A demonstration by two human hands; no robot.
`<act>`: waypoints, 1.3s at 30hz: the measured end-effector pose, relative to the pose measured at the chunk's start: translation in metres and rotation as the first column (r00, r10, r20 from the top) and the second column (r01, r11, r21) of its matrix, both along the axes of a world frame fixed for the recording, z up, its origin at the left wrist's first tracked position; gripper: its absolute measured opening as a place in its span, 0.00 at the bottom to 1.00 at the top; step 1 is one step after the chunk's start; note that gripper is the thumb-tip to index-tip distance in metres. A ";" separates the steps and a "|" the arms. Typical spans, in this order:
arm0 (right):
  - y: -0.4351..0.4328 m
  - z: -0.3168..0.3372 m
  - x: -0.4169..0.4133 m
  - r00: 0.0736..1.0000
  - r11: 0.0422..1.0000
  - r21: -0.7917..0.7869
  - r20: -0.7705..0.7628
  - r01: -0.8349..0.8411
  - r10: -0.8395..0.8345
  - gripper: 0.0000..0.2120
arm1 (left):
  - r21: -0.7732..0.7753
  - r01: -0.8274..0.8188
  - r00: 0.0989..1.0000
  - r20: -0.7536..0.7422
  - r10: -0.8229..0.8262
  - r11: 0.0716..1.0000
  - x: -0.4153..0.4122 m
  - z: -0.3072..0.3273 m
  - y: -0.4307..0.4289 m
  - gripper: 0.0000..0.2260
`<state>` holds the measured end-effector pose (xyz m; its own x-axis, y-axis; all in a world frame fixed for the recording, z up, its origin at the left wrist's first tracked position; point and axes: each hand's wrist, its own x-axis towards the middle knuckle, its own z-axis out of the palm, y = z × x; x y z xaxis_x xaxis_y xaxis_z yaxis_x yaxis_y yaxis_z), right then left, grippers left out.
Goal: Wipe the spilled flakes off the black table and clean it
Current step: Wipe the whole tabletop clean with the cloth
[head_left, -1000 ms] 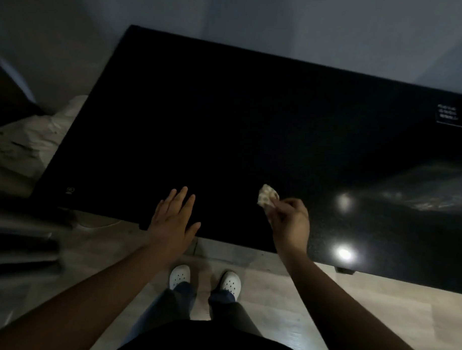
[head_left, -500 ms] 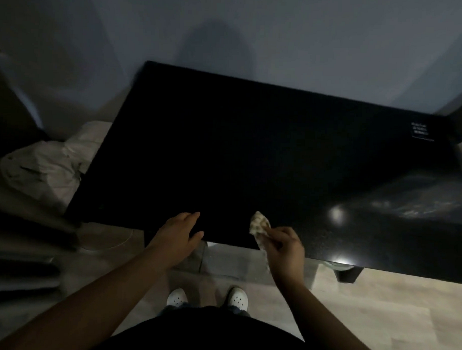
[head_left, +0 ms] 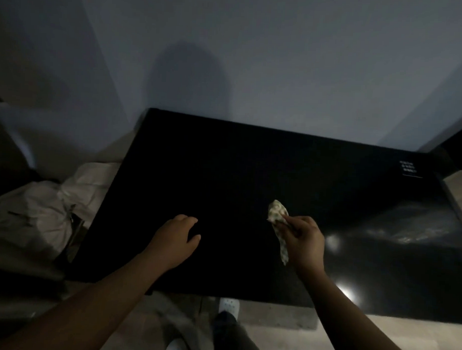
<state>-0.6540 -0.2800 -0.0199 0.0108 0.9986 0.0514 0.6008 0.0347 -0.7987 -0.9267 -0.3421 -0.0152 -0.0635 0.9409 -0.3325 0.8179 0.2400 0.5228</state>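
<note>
Both hands have come in from the near edge and now sit further over the black surface (head_left: 224, 174), and the view has tipped up, so far more of the grey wall (head_left: 255, 58) shows than half a second ago. The left hand (head_left: 175, 241), which lay flat with spread fingers a second ago, now has its fingers loosely curled and holds nothing; whether it rests on the top or hangs just above it is hard to tell. The right hand (head_left: 304, 243) pinches a small patterned cloth (head_left: 277, 214) between thumb and fingertips, one end poking up past the fingers and the other trailing down along the palm. It is over the near middle of the surface, left of two bright glare spots (head_left: 332, 241). No flakes can be made out in this dim light, so the job looks to be at its wiping stage, possibly a last pass. The next move probably calls for pressing the cloth flat and sweeping toward the near edge, perhaps with the left hand cupped to catch what comes off.
</note>
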 end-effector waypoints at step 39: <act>0.332 -0.128 -0.119 0.932 0.936 -0.031 0.087 -0.351 0.352 0.09 | 0.002 0.097 0.905 -0.416 -0.087 0.995 -0.066 -0.130 0.266 0.34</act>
<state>-0.7733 0.0522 -0.1482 -0.3448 0.9384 0.0211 0.6213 0.2450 -0.7443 -0.9925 -0.0758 -0.1448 -0.1043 0.9561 -0.2738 0.9801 0.1456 0.1352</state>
